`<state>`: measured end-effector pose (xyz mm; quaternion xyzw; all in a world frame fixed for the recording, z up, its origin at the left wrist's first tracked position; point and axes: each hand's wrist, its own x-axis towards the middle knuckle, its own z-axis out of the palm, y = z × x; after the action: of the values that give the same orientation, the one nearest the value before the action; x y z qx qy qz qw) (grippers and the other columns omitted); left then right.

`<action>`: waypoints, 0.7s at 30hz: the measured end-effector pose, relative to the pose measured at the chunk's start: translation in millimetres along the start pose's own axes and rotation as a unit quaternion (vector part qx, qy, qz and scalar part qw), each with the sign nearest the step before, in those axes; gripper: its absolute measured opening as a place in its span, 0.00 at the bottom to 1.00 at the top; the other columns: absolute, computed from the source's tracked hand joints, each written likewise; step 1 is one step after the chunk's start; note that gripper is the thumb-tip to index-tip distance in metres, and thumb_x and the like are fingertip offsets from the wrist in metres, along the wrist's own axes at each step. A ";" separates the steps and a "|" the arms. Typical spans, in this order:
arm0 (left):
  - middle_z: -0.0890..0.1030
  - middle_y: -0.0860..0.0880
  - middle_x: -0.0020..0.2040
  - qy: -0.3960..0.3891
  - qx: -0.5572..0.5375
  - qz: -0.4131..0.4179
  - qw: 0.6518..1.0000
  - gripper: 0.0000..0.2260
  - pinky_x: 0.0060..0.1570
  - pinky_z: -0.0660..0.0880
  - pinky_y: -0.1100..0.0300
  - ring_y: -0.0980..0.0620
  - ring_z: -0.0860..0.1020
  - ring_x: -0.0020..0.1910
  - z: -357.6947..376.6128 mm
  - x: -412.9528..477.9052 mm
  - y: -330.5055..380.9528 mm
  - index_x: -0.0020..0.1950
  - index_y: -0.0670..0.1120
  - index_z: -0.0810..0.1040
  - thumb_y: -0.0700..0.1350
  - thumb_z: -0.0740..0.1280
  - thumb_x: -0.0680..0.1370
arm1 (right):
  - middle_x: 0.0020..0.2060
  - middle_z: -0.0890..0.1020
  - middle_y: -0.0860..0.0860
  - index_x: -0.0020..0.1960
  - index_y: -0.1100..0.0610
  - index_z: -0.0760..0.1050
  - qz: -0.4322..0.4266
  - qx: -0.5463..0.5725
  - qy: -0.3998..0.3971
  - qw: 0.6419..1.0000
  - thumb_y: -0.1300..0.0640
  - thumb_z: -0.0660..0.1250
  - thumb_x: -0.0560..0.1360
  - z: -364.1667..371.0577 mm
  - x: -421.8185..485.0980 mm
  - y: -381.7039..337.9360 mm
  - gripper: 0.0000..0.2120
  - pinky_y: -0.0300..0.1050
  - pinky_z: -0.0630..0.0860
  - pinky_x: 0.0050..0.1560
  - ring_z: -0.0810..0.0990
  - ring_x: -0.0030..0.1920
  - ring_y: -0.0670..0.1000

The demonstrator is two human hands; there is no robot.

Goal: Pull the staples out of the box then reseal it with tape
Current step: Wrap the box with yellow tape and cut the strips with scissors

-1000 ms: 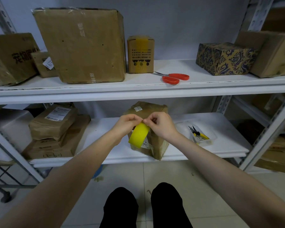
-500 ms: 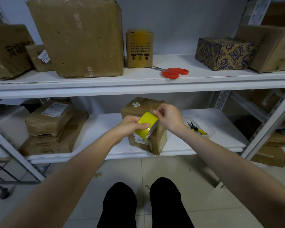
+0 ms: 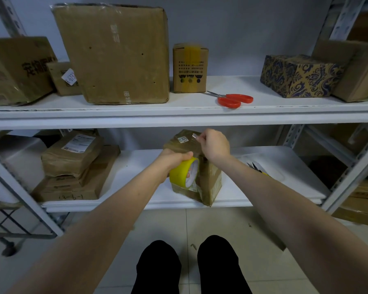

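Note:
A small brown cardboard box point(image 3: 209, 183) wrapped in clear tape stands on the lower white shelf point(image 3: 136, 164), with a white label "131" on its top. My left hand point(image 3: 174, 159) grips a yellow roll of tape point(image 3: 184, 172) in front of the box's near face. My right hand point(image 3: 215, 145) is raised over the box top and pinches the free end of the tape point(image 3: 194, 135), a clear strip stretched from the roll up across the box.
Red-handled scissors point(image 3: 232, 99) lie on the upper shelf point(image 3: 179, 115) among several cardboard boxes. A clear tray point(image 3: 272, 172) with yellow-handled pliers point(image 3: 258, 169) sits right of the box. Stacked parcels point(image 3: 72, 166) stand on the lower shelf's left. Metal uprights flank both sides.
My right hand has pulled the tape end up and back over the box top, while my left hand has moved the roll down in front of the box.

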<state>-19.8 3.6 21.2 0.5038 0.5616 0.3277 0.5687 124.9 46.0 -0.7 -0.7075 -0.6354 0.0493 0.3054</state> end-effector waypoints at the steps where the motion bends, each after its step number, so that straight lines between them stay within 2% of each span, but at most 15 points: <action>1: 0.77 0.47 0.36 0.007 0.004 0.004 1.000 0.11 0.15 0.69 0.67 0.58 0.74 0.16 1.6 2.0 1.1 0.57 0.41 0.75 0.41 0.69 0.77 | 0.43 0.82 0.57 0.46 0.60 0.78 0.000 -0.008 0.006 1.000 0.48 0.61 0.80 -0.9 1.8 0.6 0.16 0.46 0.69 0.38 0.79 0.46 0.58; 3: 0.76 0.46 0.45 0.017 0.024 0.016 0.999 0.18 0.15 0.68 0.68 0.58 0.76 0.19 3.8 9.2 -1.1 0.63 0.42 0.70 0.43 0.70 0.76 | 0.43 0.83 0.57 0.46 0.60 0.79 -0.002 -0.028 0.008 1.000 0.49 0.62 0.80 -2.5 5.1 3.5 0.15 0.45 0.68 0.38 0.80 0.47 0.59; 4: 0.75 0.46 0.52 0.019 0.036 0.026 0.999 0.20 0.18 0.71 0.67 0.58 0.79 0.26 3.9 14.1 -3.8 0.65 0.43 0.68 0.43 0.70 0.76 | 0.43 0.83 0.56 0.46 0.59 0.79 -0.005 -0.039 0.007 0.999 0.49 0.62 0.79 -3.0 6.7 5.6 0.14 0.44 0.67 0.38 0.80 0.47 0.58; 6: 0.74 0.47 0.63 0.014 0.071 0.060 0.996 0.23 0.37 0.78 0.61 0.52 0.80 0.49 3.6 24.5 -10.1 0.68 0.46 0.67 0.42 0.71 0.75 | 0.43 0.83 0.55 0.46 0.57 0.79 -0.014 -0.058 0.004 0.998 0.49 0.62 0.79 -1.9 8.3 9.5 0.13 0.44 0.68 0.37 0.80 0.47 0.58; 7: 0.74 0.47 0.66 0.004 0.094 0.079 0.992 0.24 0.48 0.77 0.59 0.49 0.78 0.57 4.1 27.0 -11.7 0.69 0.47 0.67 0.41 0.70 0.75 | 0.42 0.83 0.54 0.46 0.56 0.79 -0.020 -0.064 0.003 0.998 0.48 0.62 0.79 -0.3 8.8 10.9 0.13 0.45 0.69 0.38 0.80 0.47 0.57; 8: 0.73 0.47 0.67 -0.009 0.114 0.093 0.989 0.24 0.57 0.75 0.56 0.48 0.75 0.61 4.6 29.1 -12.7 0.70 0.47 0.68 0.38 0.70 0.75 | 0.42 0.83 0.54 0.46 0.56 0.79 -0.026 -0.067 0.003 0.997 0.48 0.62 0.79 1.9 9.2 12.6 0.13 0.45 0.71 0.38 0.80 0.47 0.57; 10: 0.73 0.46 0.68 -0.034 0.142 0.104 0.984 0.24 0.63 0.72 0.52 0.47 0.74 0.64 6.1 31.5 -12.2 0.70 0.46 0.69 0.34 0.67 0.75 | 0.42 0.83 0.54 0.46 0.55 0.79 -0.036 -0.070 0.004 0.997 0.47 0.63 0.78 6.7 9.1 15.8 0.13 0.46 0.73 0.40 0.80 0.47 0.57; 12: 0.72 0.47 0.69 -0.051 0.186 0.105 0.976 0.24 0.64 0.70 0.56 0.48 0.72 0.66 7.1 34.6 -9.0 0.70 0.47 0.71 0.33 0.66 0.75 | 0.43 0.83 0.54 0.47 0.55 0.78 -0.045 -0.079 0.008 0.996 0.46 0.63 0.78 11.1 9.5 19.3 0.13 0.47 0.73 0.41 0.79 0.50 0.57; 15: 0.70 0.48 0.71 -0.065 0.246 0.096 0.962 0.23 0.59 0.68 0.64 0.51 0.70 0.67 8.8 38.5 -4.7 0.71 0.47 0.70 0.34 0.64 0.76 | 0.46 0.81 0.53 0.49 0.54 0.78 -0.061 -0.104 0.016 0.993 0.47 0.63 0.78 15.5 7.6 24.3 0.12 0.46 0.72 0.42 0.76 0.56 0.56; 18: 0.70 0.47 0.71 -0.070 0.278 0.081 0.955 0.23 0.59 0.67 0.63 0.49 0.70 0.67 11.6 41.0 -2.9 0.72 0.46 0.68 0.35 0.62 0.77 | 0.49 0.79 0.53 0.50 0.54 0.80 -0.074 -0.148 0.024 0.986 0.46 0.64 0.77 14.7 8.4 24.5 0.12 0.47 0.73 0.43 0.71 0.61 0.55; 21: 0.71 0.46 0.69 -0.066 0.287 0.076 0.952 0.23 0.54 0.69 0.63 0.48 0.72 0.64 11.8 43.8 -2.0 0.71 0.47 0.68 0.35 0.62 0.76 | 0.54 0.77 0.54 0.51 0.54 0.81 -0.068 -0.169 0.019 0.983 0.44 0.67 0.75 10.9 12.2 21.2 0.14 0.50 0.76 0.47 0.68 0.63 0.56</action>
<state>-2.0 41.7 4.2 0.7075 0.5534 0.1605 0.4091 140.5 61.3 -16.1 -0.7048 -0.6755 -0.0931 0.1956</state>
